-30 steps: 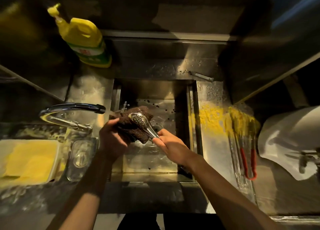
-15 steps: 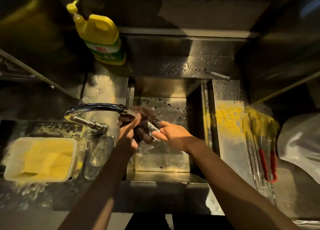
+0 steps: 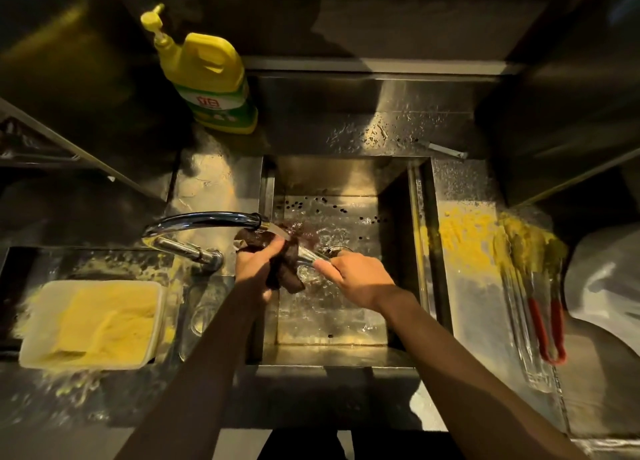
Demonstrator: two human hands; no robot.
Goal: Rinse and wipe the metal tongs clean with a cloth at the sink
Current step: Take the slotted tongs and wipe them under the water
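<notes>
Left hand [image 3: 258,269] is bunched tight round a dark brown cloth [image 3: 287,274], fingers curled into it, right under the spout of the chrome faucet [image 3: 207,220] at the left edge of the sink [image 3: 346,175]. Right hand [image 3: 356,277] is clamped on the handle end of the metal tongs [image 3: 310,257], over the middle of the basin, and the tongs slant up and left from it straight into the cloth.

Not much of them to see! The working end is swallowed by the cloth, the grip end is buried in the right fist, and only a short bright stretch shows between the two hands. Whether the arms of the tongs are pressed together I cannot tell. Water runs off the spout onto the cloth and blurs everything around it.

On the counter past the sink's far left corner stands a yellow soap bottle [image 3: 211,75] with a pump top; its label carries red characters on a white patch above a green band, too soft to read from here.

What shows of the tongs is plain polished steel, wet and glinting.

Dark specks dot the far end of the basin floor. At the counter's left edge sits a pale tub [image 3: 93,321] of yellow crumb, with more scattered around it. On the right side lie red-handled tongs [image 3: 550,324], their tips smeared yellow, and beyond them something white [image 3: 606,279] is cut off by the frame.
</notes>
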